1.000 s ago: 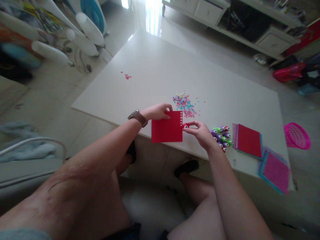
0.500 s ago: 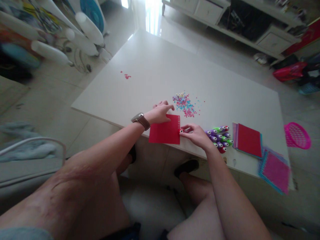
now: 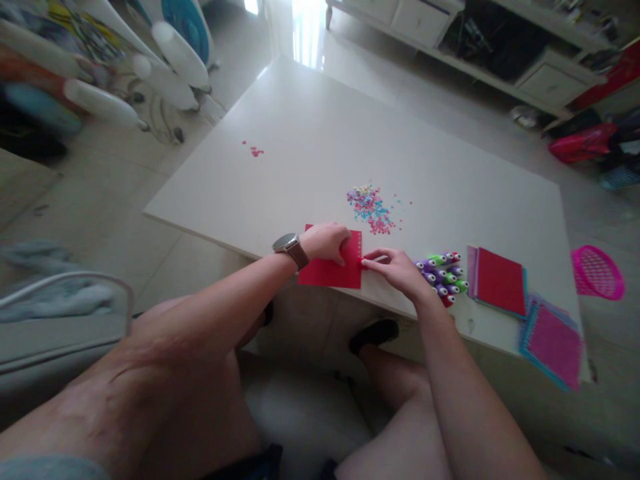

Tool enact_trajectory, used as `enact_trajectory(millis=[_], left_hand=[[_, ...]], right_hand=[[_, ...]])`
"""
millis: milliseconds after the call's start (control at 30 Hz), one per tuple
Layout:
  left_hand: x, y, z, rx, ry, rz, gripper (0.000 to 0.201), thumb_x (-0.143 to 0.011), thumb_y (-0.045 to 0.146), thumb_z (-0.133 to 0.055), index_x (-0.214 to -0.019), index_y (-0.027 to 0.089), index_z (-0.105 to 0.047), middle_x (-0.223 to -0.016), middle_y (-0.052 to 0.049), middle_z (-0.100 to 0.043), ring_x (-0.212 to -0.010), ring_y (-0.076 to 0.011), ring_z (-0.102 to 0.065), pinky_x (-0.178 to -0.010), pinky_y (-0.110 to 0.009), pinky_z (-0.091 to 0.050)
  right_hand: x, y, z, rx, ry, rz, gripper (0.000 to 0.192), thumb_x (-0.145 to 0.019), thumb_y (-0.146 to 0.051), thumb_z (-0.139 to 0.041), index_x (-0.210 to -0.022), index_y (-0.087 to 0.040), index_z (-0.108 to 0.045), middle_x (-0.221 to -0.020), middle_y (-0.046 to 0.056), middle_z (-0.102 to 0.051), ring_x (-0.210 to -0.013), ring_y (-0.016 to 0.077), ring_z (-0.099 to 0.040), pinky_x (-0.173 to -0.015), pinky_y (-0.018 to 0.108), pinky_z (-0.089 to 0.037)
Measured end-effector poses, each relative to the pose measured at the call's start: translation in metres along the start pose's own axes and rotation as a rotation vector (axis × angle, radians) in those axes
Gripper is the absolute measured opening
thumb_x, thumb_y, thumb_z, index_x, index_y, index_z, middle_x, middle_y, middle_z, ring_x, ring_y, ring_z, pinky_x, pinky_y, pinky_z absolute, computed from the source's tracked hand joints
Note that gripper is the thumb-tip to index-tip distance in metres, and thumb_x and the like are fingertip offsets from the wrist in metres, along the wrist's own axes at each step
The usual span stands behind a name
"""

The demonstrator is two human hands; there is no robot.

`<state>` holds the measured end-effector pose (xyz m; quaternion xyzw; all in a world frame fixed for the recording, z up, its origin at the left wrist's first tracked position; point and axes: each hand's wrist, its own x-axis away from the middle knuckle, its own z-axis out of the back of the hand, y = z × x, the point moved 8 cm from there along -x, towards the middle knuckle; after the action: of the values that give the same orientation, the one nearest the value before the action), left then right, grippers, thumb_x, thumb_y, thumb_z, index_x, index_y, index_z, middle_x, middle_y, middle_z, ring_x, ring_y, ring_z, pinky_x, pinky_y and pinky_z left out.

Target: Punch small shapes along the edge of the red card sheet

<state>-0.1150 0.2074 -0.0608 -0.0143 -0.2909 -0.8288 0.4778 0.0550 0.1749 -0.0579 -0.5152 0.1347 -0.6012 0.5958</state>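
Note:
A sheet of red paper lies at the near edge of the white table, with a row of small punched holes along the upper part of its right side. My left hand, with a watch on the wrist, rests on the paper and holds it down, its fingers curled and the thumb pointing toward me. At the paper's right edge, my right hand pinches a small red craft punch, mostly hidden by the fingers. Beyond the paper lies a pile of tiny coloured paper cutouts.
Several purple, green and red craft punches stand right of my right hand. Farther right are a stack of coloured paper and a second stack with punched edges. A few red cutouts lie far left. A pink basket stands beyond the table.
My left hand has moved from the paper's far edge down onto the sheet, and its spread fingers have curled. The red punch in my right hand has turned slightly at the paper's edge.

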Motion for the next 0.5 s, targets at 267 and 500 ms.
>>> enact_trajectory(millis=[267, 500], left_hand=[[0.001, 0.0024, 0.0023, 0.004, 0.003, -0.008, 0.034, -0.074, 0.045, -0.086, -0.092, 0.02, -0.073, -0.086, -0.005, -0.073, -0.08, -0.0216, -0.064, -0.061, -0.031, -0.035], [0.0014, 0.0025, 0.0024, -0.006, 0.004, -0.005, 0.034, -0.074, 0.045, -0.086, -0.094, 0.021, -0.073, -0.087, -0.003, -0.073, -0.082, -0.0203, -0.064, -0.065, -0.03, -0.037]], right_hand=[[-0.0027, 0.0036, 0.0009, -0.01, 0.043, -0.024, 0.018, -0.08, -0.036, -0.082, -0.09, -0.021, -0.081, -0.087, 0.008, -0.08, -0.084, 0.0254, -0.073, -0.078, 0.036, -0.055], [-0.0071, -0.0004, -0.0033, -0.011, 0.082, 0.01, 0.015, -0.081, -0.033, -0.081, -0.089, -0.02, -0.08, -0.09, 0.008, -0.081, -0.084, 0.024, -0.073, -0.078, 0.036, -0.057]])
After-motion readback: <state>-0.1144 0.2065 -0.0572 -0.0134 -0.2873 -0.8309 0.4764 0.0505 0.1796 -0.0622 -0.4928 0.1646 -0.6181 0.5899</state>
